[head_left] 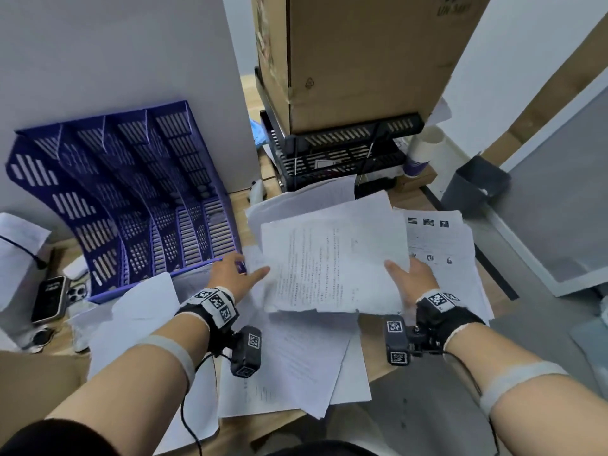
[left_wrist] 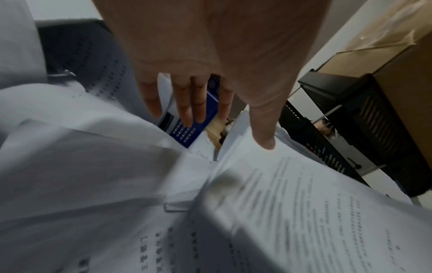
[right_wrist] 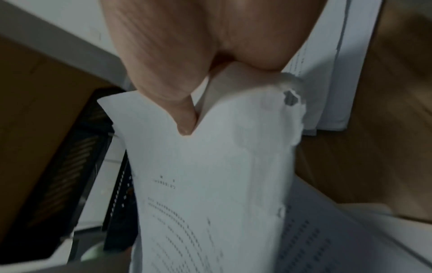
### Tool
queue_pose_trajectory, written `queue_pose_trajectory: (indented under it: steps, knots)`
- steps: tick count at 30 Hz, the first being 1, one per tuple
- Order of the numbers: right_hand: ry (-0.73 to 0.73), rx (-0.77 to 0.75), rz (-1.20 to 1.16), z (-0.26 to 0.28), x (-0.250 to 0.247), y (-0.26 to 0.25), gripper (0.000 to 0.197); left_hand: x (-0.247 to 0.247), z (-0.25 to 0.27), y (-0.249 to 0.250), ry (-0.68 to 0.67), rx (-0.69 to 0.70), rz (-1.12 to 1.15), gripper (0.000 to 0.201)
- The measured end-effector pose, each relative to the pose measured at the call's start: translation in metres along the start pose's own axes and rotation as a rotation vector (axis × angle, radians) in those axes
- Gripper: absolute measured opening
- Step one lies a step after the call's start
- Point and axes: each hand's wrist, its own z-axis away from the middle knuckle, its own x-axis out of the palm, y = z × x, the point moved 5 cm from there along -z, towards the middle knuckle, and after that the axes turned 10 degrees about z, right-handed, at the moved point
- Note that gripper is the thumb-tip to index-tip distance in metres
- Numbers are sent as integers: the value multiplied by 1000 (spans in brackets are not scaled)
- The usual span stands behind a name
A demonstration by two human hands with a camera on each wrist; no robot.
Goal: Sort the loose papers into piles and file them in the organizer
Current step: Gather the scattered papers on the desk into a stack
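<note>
A stack of printed papers [head_left: 332,258] is lifted over the desk between both hands. My right hand [head_left: 403,274] pinches its right edge, thumb on top [right_wrist: 184,118] and fingers underneath. My left hand [head_left: 243,271] is at the stack's left edge with fingers straight and spread [left_wrist: 187,110], the thumb touching the paper [left_wrist: 266,142]. The blue slotted organizer [head_left: 131,199] stands just left of the left hand, its slots holding no paper that I can see. More loose sheets [head_left: 296,363] lie under the stack, and a pile with small pictures [head_left: 441,245] lies to the right.
Black stacked trays [head_left: 342,149] carry a tall cardboard box [head_left: 362,60] behind the papers. A paper cup [head_left: 421,153] stands beside them. Phones [head_left: 49,299] lie at the desk's left. A grey bin [head_left: 473,189] sits on the floor right. A paper clip [left_wrist: 177,207] holds one sheaf.
</note>
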Motion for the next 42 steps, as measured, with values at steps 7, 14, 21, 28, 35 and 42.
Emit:
queue_pose_trajectory:
  steps: [7, 14, 21, 28, 35, 42]
  knots:
    - [43, 142, -315, -4, 15, 35, 31, 38, 34, 14, -500, -345, 783, 55]
    - [-55, 65, 60, 29, 32, 22, 20, 44, 27, 44, -309, -53, 919, 16]
    - [77, -155, -44, 47, -16, -27, 91, 30, 39, 102, -403, 217, 803, 31]
    - [-265, -104, -38, 59, -9, -24, 24, 51, 32, 121, -229, 95, 822, 45]
    - [-161, 6, 28, 36, -43, 24, 36, 140, 30, 90, -465, -75, 469, 28]
    - [-4, 117, 187, -11, -102, 71, 38, 199, 50, 151, -584, -16, 552, 31]
